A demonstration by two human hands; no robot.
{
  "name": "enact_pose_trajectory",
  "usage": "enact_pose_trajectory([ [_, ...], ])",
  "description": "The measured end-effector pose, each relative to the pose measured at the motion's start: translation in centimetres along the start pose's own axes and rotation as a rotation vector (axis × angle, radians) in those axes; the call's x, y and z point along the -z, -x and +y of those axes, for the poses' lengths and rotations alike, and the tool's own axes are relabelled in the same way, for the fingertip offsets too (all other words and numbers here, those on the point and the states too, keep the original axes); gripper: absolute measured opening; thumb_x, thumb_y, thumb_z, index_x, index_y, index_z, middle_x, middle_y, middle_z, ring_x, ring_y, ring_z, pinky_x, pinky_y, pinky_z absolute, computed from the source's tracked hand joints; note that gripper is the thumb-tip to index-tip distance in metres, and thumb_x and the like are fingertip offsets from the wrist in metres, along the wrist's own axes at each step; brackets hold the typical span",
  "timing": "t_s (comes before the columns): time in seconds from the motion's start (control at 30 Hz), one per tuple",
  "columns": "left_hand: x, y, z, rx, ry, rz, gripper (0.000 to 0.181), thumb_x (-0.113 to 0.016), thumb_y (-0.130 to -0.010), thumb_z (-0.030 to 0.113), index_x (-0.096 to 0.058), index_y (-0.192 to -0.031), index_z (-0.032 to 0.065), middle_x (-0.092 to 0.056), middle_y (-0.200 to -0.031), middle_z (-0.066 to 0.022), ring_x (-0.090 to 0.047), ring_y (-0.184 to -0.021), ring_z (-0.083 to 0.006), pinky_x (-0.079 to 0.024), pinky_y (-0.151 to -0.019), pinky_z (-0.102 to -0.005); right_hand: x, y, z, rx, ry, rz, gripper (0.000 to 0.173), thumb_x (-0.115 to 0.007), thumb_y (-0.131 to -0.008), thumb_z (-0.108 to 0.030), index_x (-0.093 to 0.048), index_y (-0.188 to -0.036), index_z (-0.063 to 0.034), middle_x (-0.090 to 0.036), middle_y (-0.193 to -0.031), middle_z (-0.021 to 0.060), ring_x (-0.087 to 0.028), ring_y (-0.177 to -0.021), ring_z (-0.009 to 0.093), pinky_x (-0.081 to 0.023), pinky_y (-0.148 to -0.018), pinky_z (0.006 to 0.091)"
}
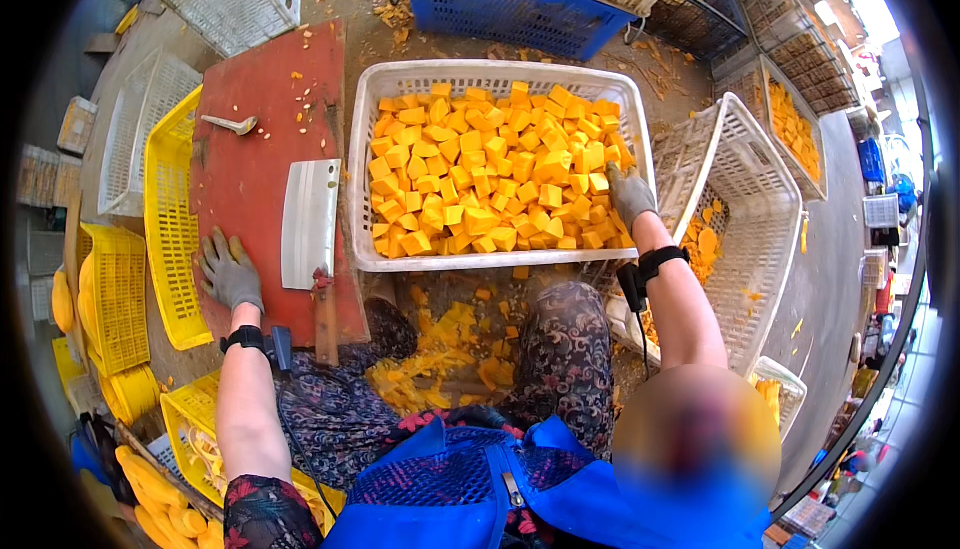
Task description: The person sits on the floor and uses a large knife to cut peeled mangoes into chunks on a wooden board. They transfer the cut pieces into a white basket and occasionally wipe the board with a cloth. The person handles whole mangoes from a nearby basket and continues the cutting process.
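Note:
My left hand (229, 270), in a grey glove, lies flat with spread fingers on a red board (247, 189). To its right on the board rests a cleaver (310, 226) with a broad steel blade and wooden handle. A spoon (231, 125) and pale seeds lie farther up the board. My right hand (631, 195), also gloved, is at the right inner edge of a white plastic crate (499, 264), its fingers touching the orange pumpkin cubes (487, 174) that fill it. Whether those fingers hold a cube cannot be told.
A yellow basket (169, 249) stands left of the board. At right, a tilted white crate (757, 234) holds orange pieces. Beyond the full crate stands a blue crate (510, 12). Orange peelings (427, 369) litter the floor between my legs. Yellow baskets (116, 294) stand farther left.

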State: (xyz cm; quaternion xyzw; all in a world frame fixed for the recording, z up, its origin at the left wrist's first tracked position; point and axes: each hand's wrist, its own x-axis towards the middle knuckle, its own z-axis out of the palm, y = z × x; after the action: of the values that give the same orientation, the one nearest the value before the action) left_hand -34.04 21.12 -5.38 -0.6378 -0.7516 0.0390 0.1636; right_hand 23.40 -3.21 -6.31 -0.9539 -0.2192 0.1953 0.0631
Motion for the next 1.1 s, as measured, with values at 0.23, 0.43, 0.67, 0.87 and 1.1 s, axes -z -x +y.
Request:
enact_pose_trajectory([
  [0.23,-0.7,0.0,-0.7,-0.028,0.03,0.024,0.051,-0.03,-0.096,0.048,-0.03,-0.143,0.0274,-0.028,-0.149,-0.0018,-0.024,-0.137,-0.0298,-0.025,-0.103,-0.0587,1.7,0.0,-3.2,0.042,0.187,-0.161,0.078,-0.028,-0.089,-0.063,-0.015,-0.147,-0.0119,-0.055,-0.121,0.0263,-0.055,-0.109,0.037,-0.041,-0.089,0.0413],
  [0.43,-0.5,0.5,-0.8,-0.024,0.04,0.036,0.051,-0.032,-0.096,0.048,-0.03,-0.143,0.0275,-0.028,-0.149,-0.0025,-0.022,-0.138,-0.0293,-0.024,-0.103,-0.0599,-0.1,-2.3,-1.5,0.116,-0.005,-0.179,0.078,-0.037,-0.085,-0.066,-0.024,-0.145,-0.0176,-0.052,-0.124,0.0263,-0.05,-0.116,0.039,-0.04,-0.095,0.0399],
  [0.67,-0.6,0.3,-0.7,-0.047,0.056,0.049,0.051,-0.032,-0.096,0.047,-0.03,-0.143,0.0277,-0.027,-0.149,-0.0028,-0.021,-0.138,-0.0296,-0.023,-0.104,-0.0597,-4.8,-1.0,-2.4,0.295,-0.351,-0.313,0.08,-0.044,-0.084,-0.066,-0.034,-0.14,-0.0092,-0.051,-0.125,0.0273,-0.047,-0.12,0.038,-0.037,-0.098,0.0374],
  [0.87,-1.5,-0.3,-1.3,-0.034,0.056,0.052,0.051,-0.033,-0.096,0.046,-0.032,-0.142,0.0266,-0.03,-0.148,-0.0034,-0.021,-0.138,-0.0286,-0.022,-0.106,-0.0562,-3.6,4.7,-9.1,0.286,-0.117,-0.372,0.091,-0.039,-0.082,-0.07,-0.032,-0.139,0.0,-0.054,-0.119,0.0303,-0.052,-0.113,0.041,-0.039,-0.096,0.041],
  [1.1,-2.3,-0.8,-2.0,-0.044,0.049,0.072,0.05,-0.032,-0.096,0.047,-0.033,-0.142,0.027,-0.03,-0.148,-0.0031,-0.024,-0.137,-0.0275,-0.02,-0.108,-0.0534,-4.8,10.3,-18.0,0.445,-0.355,-0.661,0.093,-0.049,-0.085,-0.058,-0.006,-0.146,-0.0018,-0.055,-0.116,0.0305,-0.055,-0.11,0.037,-0.041,-0.095,0.0364],
])
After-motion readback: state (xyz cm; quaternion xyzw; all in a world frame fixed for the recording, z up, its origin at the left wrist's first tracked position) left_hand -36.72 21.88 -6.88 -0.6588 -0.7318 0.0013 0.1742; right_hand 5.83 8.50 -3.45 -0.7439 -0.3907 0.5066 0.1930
